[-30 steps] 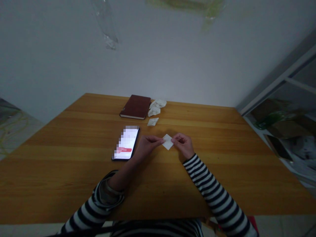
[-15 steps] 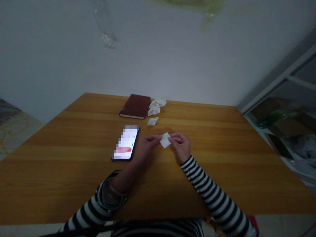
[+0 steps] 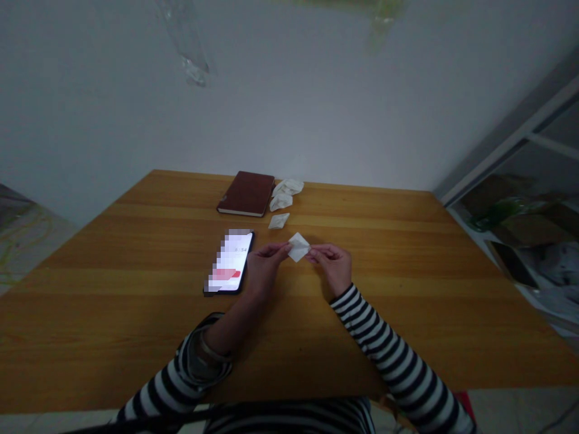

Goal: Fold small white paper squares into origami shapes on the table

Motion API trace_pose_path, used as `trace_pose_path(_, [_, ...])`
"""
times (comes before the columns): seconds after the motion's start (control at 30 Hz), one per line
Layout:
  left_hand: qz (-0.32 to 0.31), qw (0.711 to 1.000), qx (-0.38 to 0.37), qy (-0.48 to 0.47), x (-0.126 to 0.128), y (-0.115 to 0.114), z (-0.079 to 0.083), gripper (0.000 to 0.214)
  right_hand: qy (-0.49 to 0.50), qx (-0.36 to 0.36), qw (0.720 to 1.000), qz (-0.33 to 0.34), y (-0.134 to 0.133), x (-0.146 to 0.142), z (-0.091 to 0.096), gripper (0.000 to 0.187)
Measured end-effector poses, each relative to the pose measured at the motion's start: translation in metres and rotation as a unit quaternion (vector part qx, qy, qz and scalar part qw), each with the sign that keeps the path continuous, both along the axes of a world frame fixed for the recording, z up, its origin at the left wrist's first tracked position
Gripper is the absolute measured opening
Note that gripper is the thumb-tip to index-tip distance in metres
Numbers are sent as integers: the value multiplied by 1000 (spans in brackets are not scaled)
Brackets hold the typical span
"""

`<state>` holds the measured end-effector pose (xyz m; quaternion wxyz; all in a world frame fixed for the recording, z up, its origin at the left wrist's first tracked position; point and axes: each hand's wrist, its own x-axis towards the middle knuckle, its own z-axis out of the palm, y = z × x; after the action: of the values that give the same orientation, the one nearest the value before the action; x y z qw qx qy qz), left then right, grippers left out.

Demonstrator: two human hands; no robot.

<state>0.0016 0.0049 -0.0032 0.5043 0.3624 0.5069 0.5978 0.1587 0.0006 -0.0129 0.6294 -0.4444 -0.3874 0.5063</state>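
Observation:
A small white folded paper [image 3: 298, 247], diamond-shaped, is held up between my two hands above the table. My left hand [image 3: 266, 265] pinches its left corner between thumb and forefinger. At the opposite corner, my right hand [image 3: 332, 262] grips it the same way. Just beyond my hands lies a folded white paper piece [image 3: 279, 221]. Farther back, more crumpled-looking white paper pieces [image 3: 287, 187] sit close together beside a notebook. To the left of my left hand lies a phone [image 3: 230, 262] with its screen lit.
The brown notebook [image 3: 247, 193] lies closed near the back of the wooden table [image 3: 407, 241]. A pale wall [image 3: 316, 102] rises behind the table's far edge. On the right stands a shelf [image 3: 534, 241] with boxes and assorted items.
The paper in my fingers has moved slightly up and left. My right fingers have shifted to its right corner, and more of its face shows.

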Motion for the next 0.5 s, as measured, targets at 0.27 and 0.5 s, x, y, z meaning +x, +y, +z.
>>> trace_pose_path(0.27, [24,999,8,48,7,-7,2,23,63,-45,997,-7,-2,-5,-6,28])
trace_pose_path(0.5, [56,995,43,73,9,-9,0,19,77,-94,992,20,-4,-7,1,32])
